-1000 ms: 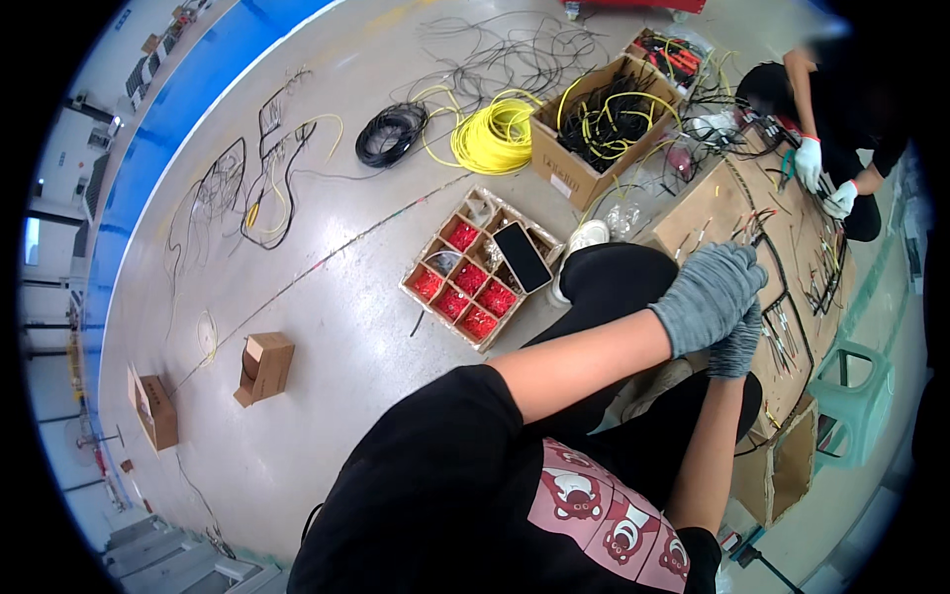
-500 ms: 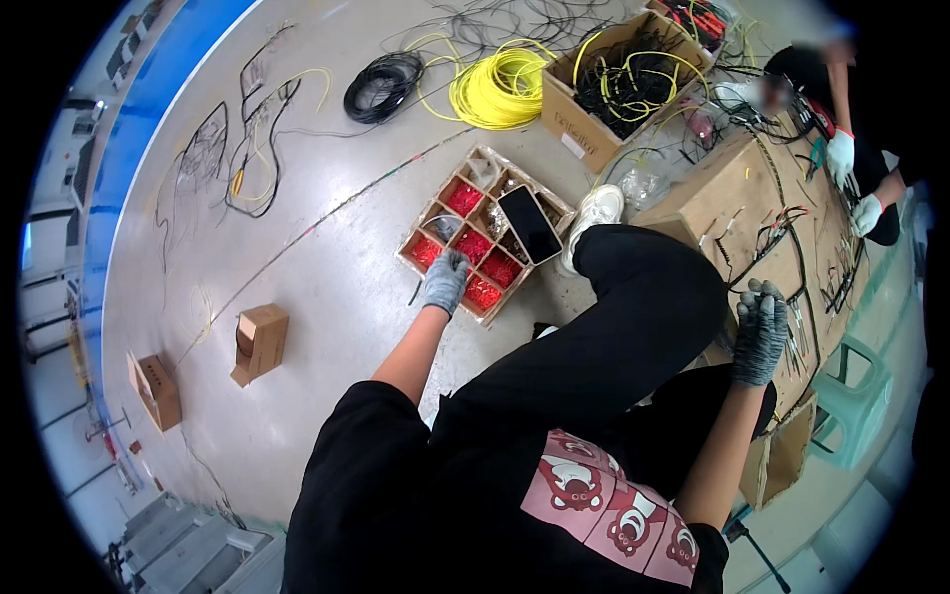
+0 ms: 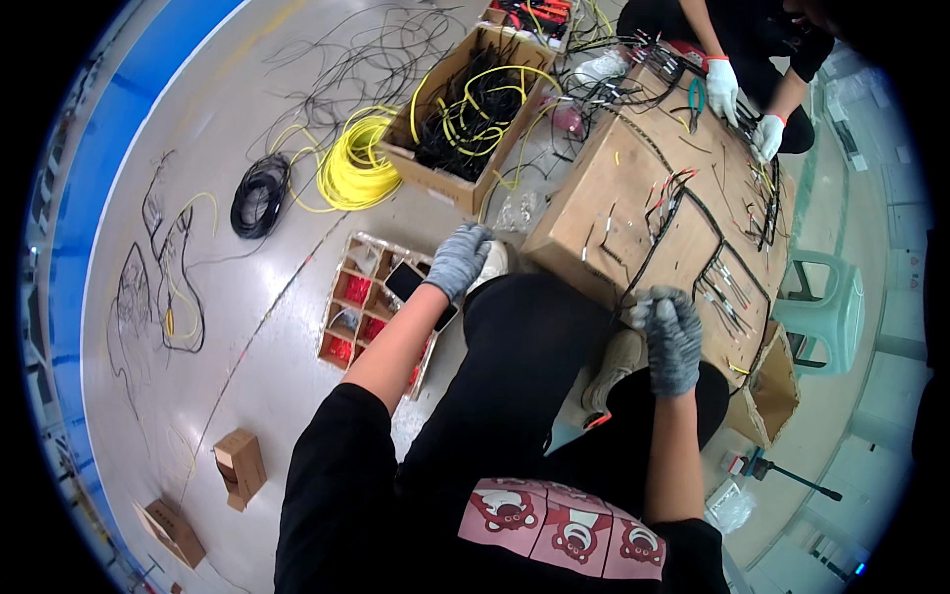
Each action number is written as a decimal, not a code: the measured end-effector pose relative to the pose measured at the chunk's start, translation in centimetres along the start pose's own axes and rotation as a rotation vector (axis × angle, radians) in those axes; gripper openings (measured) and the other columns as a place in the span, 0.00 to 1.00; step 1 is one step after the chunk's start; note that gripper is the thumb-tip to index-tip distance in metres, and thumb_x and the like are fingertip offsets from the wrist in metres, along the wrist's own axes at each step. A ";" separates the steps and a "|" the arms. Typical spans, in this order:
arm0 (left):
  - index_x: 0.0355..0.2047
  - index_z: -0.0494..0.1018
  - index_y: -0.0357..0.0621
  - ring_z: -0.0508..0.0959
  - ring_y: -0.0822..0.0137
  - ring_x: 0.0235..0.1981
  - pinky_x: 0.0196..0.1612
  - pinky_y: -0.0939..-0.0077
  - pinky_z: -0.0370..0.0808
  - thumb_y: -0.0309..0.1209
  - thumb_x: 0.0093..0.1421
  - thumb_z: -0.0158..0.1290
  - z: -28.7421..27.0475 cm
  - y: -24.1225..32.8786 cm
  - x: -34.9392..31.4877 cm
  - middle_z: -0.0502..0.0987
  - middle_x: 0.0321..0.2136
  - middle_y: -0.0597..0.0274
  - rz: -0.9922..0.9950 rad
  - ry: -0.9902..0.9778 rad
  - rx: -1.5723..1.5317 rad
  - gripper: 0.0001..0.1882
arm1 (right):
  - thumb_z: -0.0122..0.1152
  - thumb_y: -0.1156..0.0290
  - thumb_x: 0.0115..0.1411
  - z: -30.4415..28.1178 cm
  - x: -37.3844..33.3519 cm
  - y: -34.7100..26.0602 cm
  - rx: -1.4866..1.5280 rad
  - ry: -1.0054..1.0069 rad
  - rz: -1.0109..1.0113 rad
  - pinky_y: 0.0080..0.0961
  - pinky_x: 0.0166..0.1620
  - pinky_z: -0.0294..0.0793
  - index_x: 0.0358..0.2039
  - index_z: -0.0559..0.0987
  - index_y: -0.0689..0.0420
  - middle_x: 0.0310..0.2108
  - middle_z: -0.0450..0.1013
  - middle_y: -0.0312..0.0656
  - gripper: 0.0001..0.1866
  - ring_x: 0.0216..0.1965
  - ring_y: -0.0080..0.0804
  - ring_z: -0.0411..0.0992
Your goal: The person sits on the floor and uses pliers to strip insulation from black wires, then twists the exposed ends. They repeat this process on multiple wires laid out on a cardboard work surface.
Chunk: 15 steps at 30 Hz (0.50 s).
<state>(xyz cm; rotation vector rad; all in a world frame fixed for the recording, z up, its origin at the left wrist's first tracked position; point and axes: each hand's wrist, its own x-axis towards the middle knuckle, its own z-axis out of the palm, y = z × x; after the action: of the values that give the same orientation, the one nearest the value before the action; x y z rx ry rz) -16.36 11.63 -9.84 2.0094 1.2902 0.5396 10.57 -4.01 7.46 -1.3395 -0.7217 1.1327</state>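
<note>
My left hand, in a grey knit glove, is closed above the far right of the compartment tray; whatever its fingers pinch is hidden or too small to name. Red small parts fill several of the tray's cells. A black phone lies across the tray, partly behind my left forearm. My right hand, gloved alike, is closed with curled fingers at the near left edge of the wooden board. Beside it runs a black cable harness with several stripped branches; I cannot make out what that hand holds.
Across the board a co-worker's white-gloved hands work on wires near green-handled pliers. A carton of black cable, a yellow cable coil and a black coil lie farther left. A green stool stands at right.
My left hand has lifted away from the tray's red parts and moved right, toward the board. My right hand stays closed beside the board. The view has swung to the right.
</note>
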 end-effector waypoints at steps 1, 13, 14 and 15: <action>0.36 0.72 0.41 0.72 0.50 0.40 0.44 0.62 0.69 0.31 0.58 0.46 1.4 -0.5 2.0 0.73 0.36 0.51 0.136 0.009 0.058 0.10 | 0.51 0.69 0.61 0.0 0.0 -0.1 0.012 0.000 0.014 0.24 0.36 0.73 0.39 0.72 0.61 0.35 0.74 0.46 0.10 0.32 0.28 0.73; 0.42 0.74 0.50 0.76 0.54 0.41 0.44 0.62 0.72 0.34 0.58 0.41 12.8 1.3 19.0 0.76 0.38 0.50 -0.112 -0.360 0.347 0.15 | 0.61 0.61 0.55 -1.5 -0.2 -1.6 0.082 0.127 0.319 0.26 0.34 0.76 0.37 0.74 0.61 0.35 0.74 0.51 0.17 0.30 0.33 0.75; 0.42 0.74 0.51 0.77 0.54 0.40 0.43 0.61 0.72 0.33 0.58 0.42 15.3 -1.7 19.4 0.76 0.37 0.51 -0.152 -0.340 0.299 0.14 | 0.61 0.61 0.55 -1.7 0.0 -1.6 0.096 0.104 0.327 0.26 0.34 0.76 0.36 0.74 0.61 0.34 0.74 0.51 0.16 0.30 0.34 0.75; 0.41 0.74 0.52 0.77 0.54 0.38 0.41 0.61 0.72 0.33 0.58 0.42 19.5 -6.7 19.5 0.76 0.37 0.52 -0.201 -0.309 0.253 0.14 | 0.61 0.61 0.55 -2.0 0.5 -1.5 0.111 0.068 0.335 0.27 0.34 0.76 0.36 0.74 0.61 0.34 0.74 0.51 0.16 0.30 0.34 0.75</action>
<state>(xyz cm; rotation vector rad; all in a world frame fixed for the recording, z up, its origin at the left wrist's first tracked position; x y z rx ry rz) 0.51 24.99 -28.39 2.0334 1.3966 -0.0318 12.84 -4.12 8.54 -1.4300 -0.3860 1.3633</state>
